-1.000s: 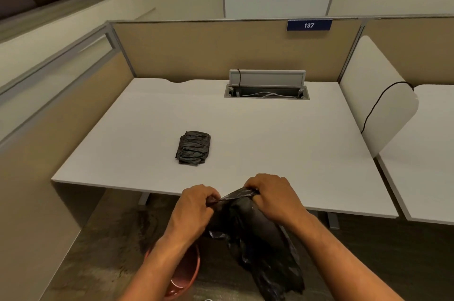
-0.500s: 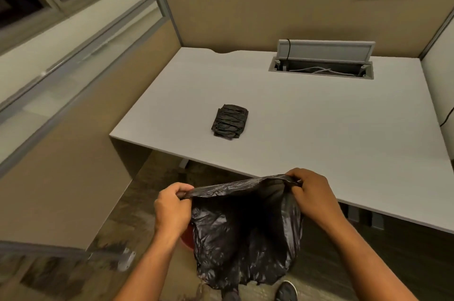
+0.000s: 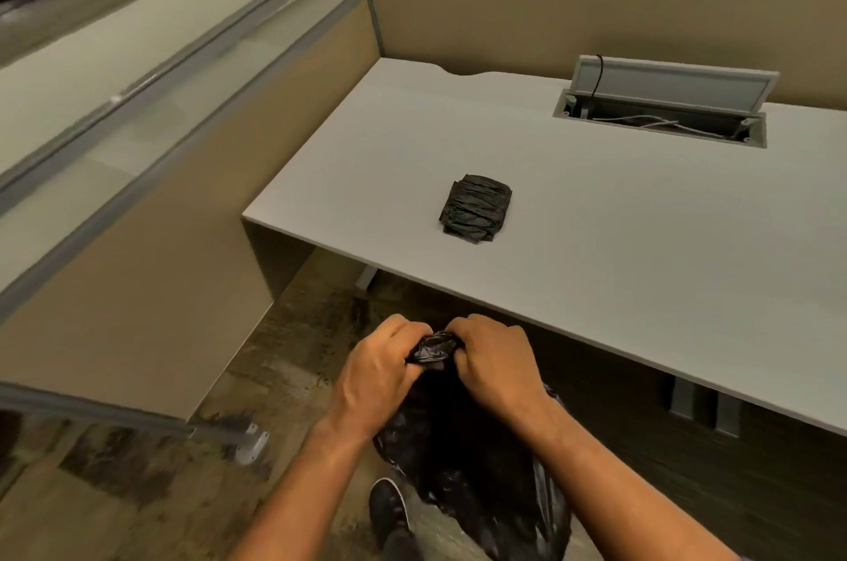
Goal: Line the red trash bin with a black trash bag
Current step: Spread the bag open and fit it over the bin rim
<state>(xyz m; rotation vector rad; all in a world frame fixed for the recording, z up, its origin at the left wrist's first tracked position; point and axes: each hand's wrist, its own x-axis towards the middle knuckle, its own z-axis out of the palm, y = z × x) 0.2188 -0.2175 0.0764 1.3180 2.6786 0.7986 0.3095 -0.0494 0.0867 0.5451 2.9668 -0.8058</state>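
Where hands [image 3: 440,370] meet: bag [image 3: 476,459] (bunched).

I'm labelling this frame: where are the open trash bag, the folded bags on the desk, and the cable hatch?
trash bag [image 3: 472,459], head view, crumpled body below the hands.
folded bags [image 3: 476,208], head view, middle of the bundle.
cable hatch [image 3: 673,87], head view, raised grey lid.
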